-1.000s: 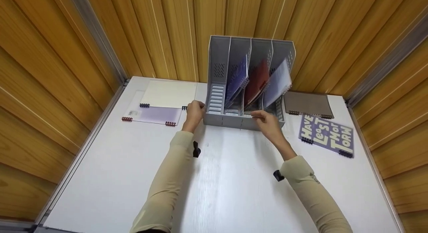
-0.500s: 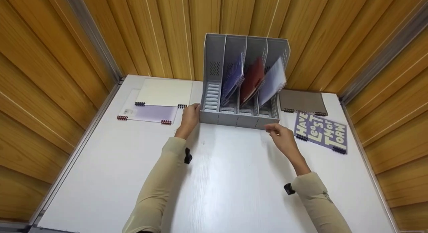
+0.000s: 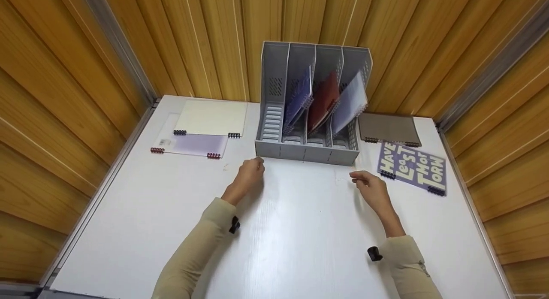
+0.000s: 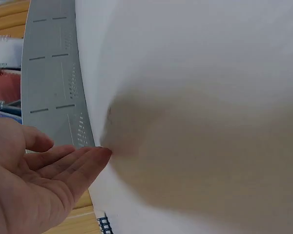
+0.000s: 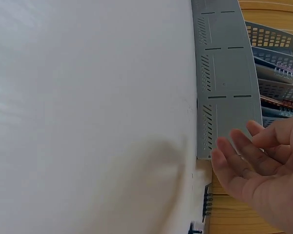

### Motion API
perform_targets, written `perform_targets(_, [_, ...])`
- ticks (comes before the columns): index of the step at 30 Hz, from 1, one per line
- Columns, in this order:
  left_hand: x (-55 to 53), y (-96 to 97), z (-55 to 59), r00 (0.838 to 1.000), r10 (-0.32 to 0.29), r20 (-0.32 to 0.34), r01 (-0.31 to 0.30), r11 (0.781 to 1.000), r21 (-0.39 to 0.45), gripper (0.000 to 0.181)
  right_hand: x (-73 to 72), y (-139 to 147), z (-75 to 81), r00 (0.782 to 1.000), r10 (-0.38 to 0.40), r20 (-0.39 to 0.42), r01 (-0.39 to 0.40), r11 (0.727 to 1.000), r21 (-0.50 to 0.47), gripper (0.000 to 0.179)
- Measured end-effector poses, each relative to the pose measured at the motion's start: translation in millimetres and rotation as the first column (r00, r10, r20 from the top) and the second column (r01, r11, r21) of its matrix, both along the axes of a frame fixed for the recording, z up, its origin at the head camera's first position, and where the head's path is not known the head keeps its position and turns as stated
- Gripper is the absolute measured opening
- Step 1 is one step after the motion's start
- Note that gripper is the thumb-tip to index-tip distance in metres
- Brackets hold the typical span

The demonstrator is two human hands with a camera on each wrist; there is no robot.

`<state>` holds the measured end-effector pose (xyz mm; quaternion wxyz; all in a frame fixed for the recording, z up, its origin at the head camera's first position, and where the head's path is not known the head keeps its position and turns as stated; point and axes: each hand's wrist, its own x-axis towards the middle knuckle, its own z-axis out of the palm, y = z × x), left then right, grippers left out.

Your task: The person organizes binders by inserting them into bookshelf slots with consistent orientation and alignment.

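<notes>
A grey file organizer with upright dividers stands at the back of the table. Leaning in its slots are a blue notebook, a red notebook and a pale lavender notebook; the leftmost slot holds none. My left hand is just in front of the organizer's left front corner, its fingers fairly straight in the left wrist view and holding nothing. Near the right front corner is my right hand, empty too, with loosely bent fingers in the right wrist view.
At the left, a cream notebook overlaps a clear-and-lilac notebook. To the right lie a brown notebook and a purple lettered notebook. Wood-patterned walls enclose the white table behind and at the sides.
My right hand has moved from the organizer's front edge rightward and back toward me. The left hand has come off the left front corner. Between the first two frames, the organizer shifts slightly in view with the table.
</notes>
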<state>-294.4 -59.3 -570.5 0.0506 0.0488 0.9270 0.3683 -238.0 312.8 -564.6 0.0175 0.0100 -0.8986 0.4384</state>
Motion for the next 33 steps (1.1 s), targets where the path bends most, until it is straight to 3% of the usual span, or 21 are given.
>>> perform_targets(8, [19.5, 32.5, 3.4, 0.985, -0.164, -0.049, 0.159, 0.982, -0.1, 0.032, 10.7, 9, -3.0, 0.998, -0.04, 0.054, 0.04, 0.999, -0.004, 0.03])
perform_targets(15, [36.9, 70.4, 5.1, 0.948, -0.309, -0.077, 0.278, 0.92, -0.277, 0.029, 22.7, 21, -7.0, 0.991, -0.068, 0.113, 0.074, 0.996, -0.046, 0.03])
perform_targets(18, [40.2, 89.8, 2.6, 0.906, -0.406, -0.118, 0.352, 0.879, -0.321, 0.028, 28.0, 25, -9.0, 0.987, -0.097, 0.131, 0.104, 0.993, -0.047, 0.03])
perform_targets(23, [41.3, 123.0, -3.8, 0.799, -0.562, -0.213, 0.47, 0.805, -0.362, 0.026, 36.6, 30, -11.3, 0.982, -0.105, 0.156, 0.111, 0.994, -0.025, 0.03])
perform_targets(26, [42.0, 142.8, -6.9, 0.748, -0.621, -0.234, 0.523, 0.769, -0.368, 0.027, 41.3, 32, -11.8, 0.981, -0.1, 0.168, 0.105, 0.994, -0.018, 0.032])
perform_targets(29, [45.2, 164.0, -8.6, 0.712, -0.666, -0.223, 0.569, 0.733, -0.372, 0.03, 45.8, 35, -11.8, 0.98, -0.116, 0.162, 0.118, 0.993, -0.007, 0.031])
perform_targets(33, [49.5, 192.9, -8.8, 0.682, -0.706, -0.189, 0.61, 0.692, -0.386, 0.035, 52.3, 40, -11.0, 0.981, -0.132, 0.143, 0.132, 0.991, 0.01, 0.029])
